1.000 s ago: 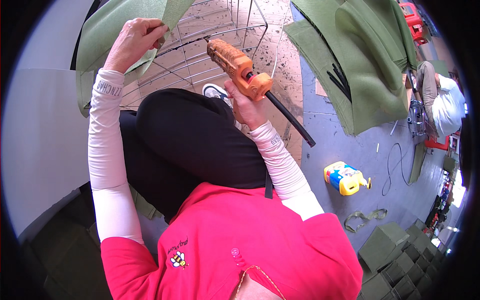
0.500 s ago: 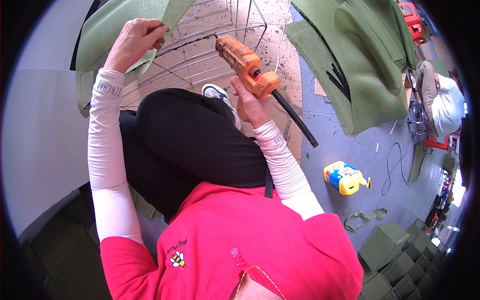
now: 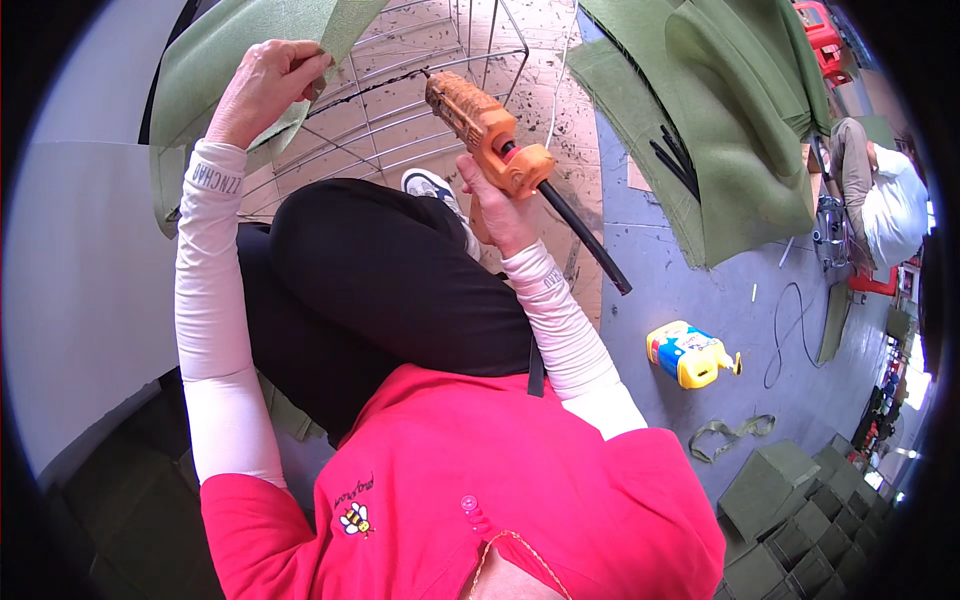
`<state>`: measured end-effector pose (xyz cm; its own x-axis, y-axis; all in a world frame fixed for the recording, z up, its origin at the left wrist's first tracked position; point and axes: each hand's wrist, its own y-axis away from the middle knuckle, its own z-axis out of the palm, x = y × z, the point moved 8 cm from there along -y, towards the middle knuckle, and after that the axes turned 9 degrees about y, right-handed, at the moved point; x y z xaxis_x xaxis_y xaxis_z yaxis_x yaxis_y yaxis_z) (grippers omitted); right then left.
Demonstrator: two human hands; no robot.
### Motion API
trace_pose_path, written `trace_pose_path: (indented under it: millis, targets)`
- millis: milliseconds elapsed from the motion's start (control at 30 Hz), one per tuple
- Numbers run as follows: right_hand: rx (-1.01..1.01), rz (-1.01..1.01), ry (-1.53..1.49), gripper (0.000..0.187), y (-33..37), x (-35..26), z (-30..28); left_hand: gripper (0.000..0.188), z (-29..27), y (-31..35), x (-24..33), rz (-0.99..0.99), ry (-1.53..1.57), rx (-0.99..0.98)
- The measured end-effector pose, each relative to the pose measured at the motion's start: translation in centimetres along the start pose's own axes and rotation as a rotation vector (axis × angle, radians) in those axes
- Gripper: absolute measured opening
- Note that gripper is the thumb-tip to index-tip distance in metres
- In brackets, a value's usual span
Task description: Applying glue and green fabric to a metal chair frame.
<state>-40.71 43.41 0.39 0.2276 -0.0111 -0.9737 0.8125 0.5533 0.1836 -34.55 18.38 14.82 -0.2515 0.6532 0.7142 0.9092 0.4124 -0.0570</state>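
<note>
My right hand (image 3: 503, 208) grips an orange hot glue gun (image 3: 480, 125), worn and stained on its body. A long black glue stick (image 3: 590, 240) juts from its rear end. The gun's tip rests by a dark glue line on a bar of the metal wire frame (image 3: 380, 125). At the left, my left hand (image 3: 275, 85) pinches the edge of a green fabric sheet (image 3: 205, 75), which drapes over the frame's left part. Its fingertips are curled closed on the cloth.
More green fabric (image 3: 740, 130) lies at the upper right, with several black glue sticks (image 3: 677, 160) on it. A yellow and blue jug (image 3: 690, 355) stands on the floor near a green strap (image 3: 730, 437). Green boxes (image 3: 770, 490) fill the lower right. Another person (image 3: 890, 205) sits far right.
The glue gun in my right hand has shifted slightly to the left. My left hand stays nearly still on the fabric edge.
</note>
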Motion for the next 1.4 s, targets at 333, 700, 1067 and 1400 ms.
trace_pose_path:
  millis: [333, 700, 1067, 1400]
  targets:
    - [0.035, -0.016, 0.008, 0.027, -0.6, 0.7, -0.9, 0.030, -0.2, -0.1, -0.2, 0.022, -0.061, 0.013]
    - [0.012, -0.006, 0.002, 0.030, -0.1, 0.0, -0.9, 0.030, 0.1, -0.1, 0.0, 0.010, -0.046, 0.016]
    - [0.058, -0.009, -0.009, 0.028, -0.6, 0.2, -1.7, 0.029, 0.2, 0.0, 0.2, 0.002, -0.055, 0.005]
    - [0.046, 0.048, 0.020, 0.032, -0.7, 1.1, -1.2, 0.028, 0.0, 0.1, 0.2, -0.008, -0.033, 0.004]
